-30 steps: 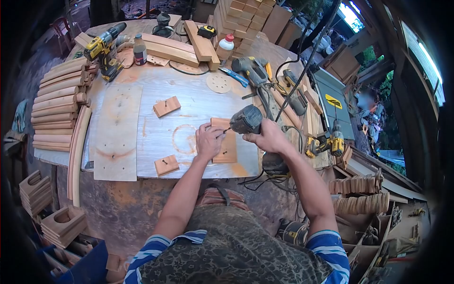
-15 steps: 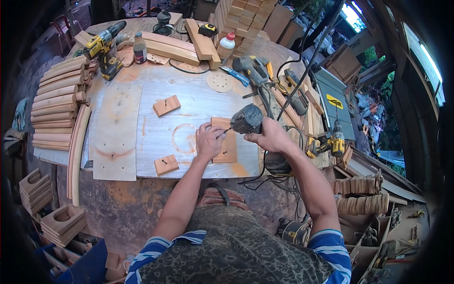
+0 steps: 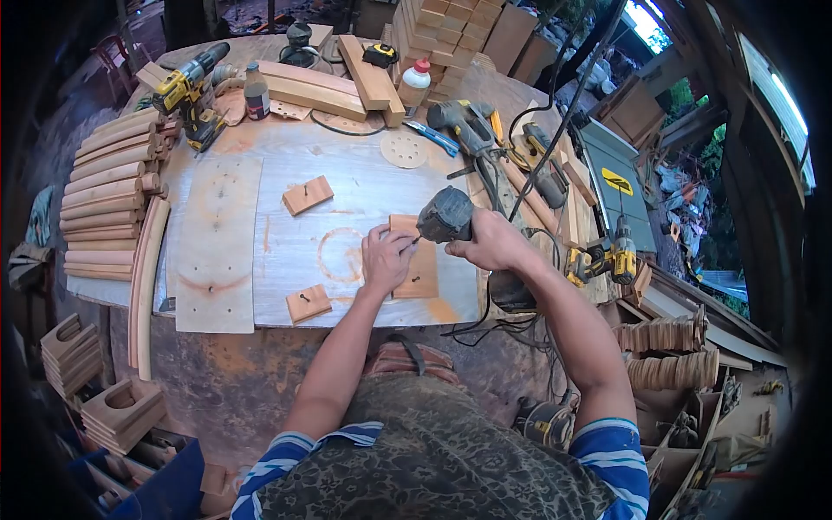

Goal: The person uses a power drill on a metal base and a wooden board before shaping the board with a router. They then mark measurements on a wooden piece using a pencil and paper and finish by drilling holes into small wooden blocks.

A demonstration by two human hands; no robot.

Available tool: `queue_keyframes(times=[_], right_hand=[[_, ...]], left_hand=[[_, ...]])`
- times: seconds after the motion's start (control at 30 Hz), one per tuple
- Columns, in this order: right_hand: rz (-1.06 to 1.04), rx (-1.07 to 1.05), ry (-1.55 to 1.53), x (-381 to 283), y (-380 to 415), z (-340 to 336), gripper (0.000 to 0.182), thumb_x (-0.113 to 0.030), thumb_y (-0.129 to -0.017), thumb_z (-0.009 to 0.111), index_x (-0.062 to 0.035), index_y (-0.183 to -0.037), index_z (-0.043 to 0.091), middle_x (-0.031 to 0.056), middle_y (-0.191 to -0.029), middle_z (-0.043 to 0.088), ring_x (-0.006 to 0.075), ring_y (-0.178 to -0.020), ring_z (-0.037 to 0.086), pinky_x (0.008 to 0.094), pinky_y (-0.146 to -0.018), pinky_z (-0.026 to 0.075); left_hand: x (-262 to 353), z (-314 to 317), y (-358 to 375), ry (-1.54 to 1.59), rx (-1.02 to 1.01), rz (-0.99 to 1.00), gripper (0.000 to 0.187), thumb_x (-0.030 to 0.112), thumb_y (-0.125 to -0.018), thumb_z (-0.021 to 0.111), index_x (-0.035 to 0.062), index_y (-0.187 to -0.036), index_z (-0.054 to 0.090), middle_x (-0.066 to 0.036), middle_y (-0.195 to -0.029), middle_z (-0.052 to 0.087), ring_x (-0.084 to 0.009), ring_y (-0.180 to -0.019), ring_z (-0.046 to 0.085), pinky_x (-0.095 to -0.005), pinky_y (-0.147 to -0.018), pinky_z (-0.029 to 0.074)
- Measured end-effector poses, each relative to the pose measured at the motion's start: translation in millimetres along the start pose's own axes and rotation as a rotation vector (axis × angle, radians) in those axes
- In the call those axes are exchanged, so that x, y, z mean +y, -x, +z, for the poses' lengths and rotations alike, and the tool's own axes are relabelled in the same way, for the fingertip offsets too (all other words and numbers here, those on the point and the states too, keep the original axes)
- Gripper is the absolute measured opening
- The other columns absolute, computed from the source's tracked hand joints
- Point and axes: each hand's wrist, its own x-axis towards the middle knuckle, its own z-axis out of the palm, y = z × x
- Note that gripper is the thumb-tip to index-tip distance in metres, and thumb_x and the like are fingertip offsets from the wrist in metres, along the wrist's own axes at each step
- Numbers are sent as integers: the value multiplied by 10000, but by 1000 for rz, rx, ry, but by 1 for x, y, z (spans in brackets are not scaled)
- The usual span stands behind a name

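My right hand [image 3: 490, 243] is wrapped round a dark, worn power driver [image 3: 447, 215], its nose pointing left and down. Between the driver and my left hand [image 3: 387, 258] a thin dark screw [image 3: 415, 240] shows in part; the left fingertips pinch it, and its tip is hidden. Beneath them lies a flat wooden block [image 3: 423, 260], partly covered by the left hand, with another dark screw [image 3: 416, 279] standing in its lower part. Two smaller blocks, an upper wooden block [image 3: 317, 198] and a lower wooden block [image 3: 316, 306], lie to the left, each with a dark screw in it.
Rounded wooden rails [image 3: 104, 191] are stacked at left beside a pale drilled panel [image 3: 215, 260]. A yellow drill [image 3: 186, 91] stands behind them. A glue bottle [image 3: 416, 78], a blue cutter [image 3: 432, 137] and a corded tool [image 3: 464, 121] sit at the back. Another yellow drill [image 3: 622, 251] is at right.
The driver has tipped slightly and moved a little up and left, its nose closer to the left fingers. Less of the shaft shows between them. The whole view has shifted slightly.
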Motion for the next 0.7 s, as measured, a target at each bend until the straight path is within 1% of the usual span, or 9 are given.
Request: queue_keyframes(times=[0.17, 0.23, 0.27, 0.33, 0.47, 0.53, 0.57, 0.67, 0.7], right_hand=[[47, -31, -6, -7, -3, -6, 501, -327, -808, 833, 120, -982, 690, 330, -958, 705, 437, -994, 709, 469, -871, 552], [117, -100, 23, -13, -1, -11, 501, -294, -827, 806, 82, -1129, 668, 331, -1064, 703, 445, -1077, 683, 474, -929, 548], [117, -100, 23, -9, -4, -8, 501, -294, -827, 806, 82, -1129, 668, 331, -1064, 703, 445, -1077, 683, 474, -929, 548], [92, -33, 33, 0, -8, -1, 478, -332, -805, 835, 86, -1000, 708, 313, -943, 714, 422, -966, 719, 462, -866, 554], [140, -64, 14, -2, -6, -10, 499, -355, -806, 833, 82, -1011, 709, 305, -939, 716, 415, -943, 721, 465, -854, 553], [69, -48, 11, 2, -2, -12, 514, -377, -812, 826, 72, -1032, 710, 296, -925, 716, 413, -926, 718, 470, -848, 549], [72, -44, 9, 1, 0, -13, 514, -377, -812, 826, 72, -1032, 710, 296, -925, 716, 413, -926, 718, 470, -848, 549], [82, -56, 38, -8, 7, -19, 508, -385, -816, 822, 57, -1042, 713, 301, -964, 711, 416, -964, 709, 476, -858, 542], [86, -40, 55, -12, 12, -24, 487, -369, -824, 820, 42, -1062, 713, 284, -991, 717, 397, -979, 709, 470, -862, 541]], left_hand=[[2, -2, -2, 16, 4, -7, 196, 281, -906, 721, 148, -1015, 816, 42, -1149, 741, -299, -1243, 526, -436, -1052, 362], [3, -3, -2, 18, 3, -7, 197, 280, -905, 722, 149, -1017, 816, 43, -1149, 742, -299, -1242, 528, -435, -1053, 362], [3, -3, -1, 20, 0, -10, 197, 279, -904, 722, 151, -1020, 816, 44, -1149, 743, -299, -1240, 529, -435, -1053, 362], [2, -2, -1, 21, 8, -6, 199, 280, -901, 726, 149, -1021, 816, 43, -1148, 743, -299, -1238, 530, -436, -1053, 363], [1, -2, -2, 40, 23, -10, 203, 283, -890, 736, 145, -1015, 814, 39, -1135, 746, -296, -1231, 534, -437, -1052, 367], [4, -3, -1, 33, 22, -11, 202, 284, -887, 739, 142, -1010, 813, 36, -1130, 747, -295, -1229, 535, -436, -1054, 367], [5, -4, -2, 25, 23, -12, 201, 285, -884, 741, 140, -1004, 812, 33, -1126, 748, -294, -1228, 536, -436, -1057, 367], [5, -4, -2, 25, -9, -33, 203, 292, -891, 735, 153, -1018, 812, 46, -1150, 748, -288, -1245, 525, -430, -1084, 361], [4, -3, -2, 20, -6, -34, 203, 292, -891, 735, 153, -1018, 812, 46, -1150, 748, -288, -1245, 525, -430, -1084, 361]])
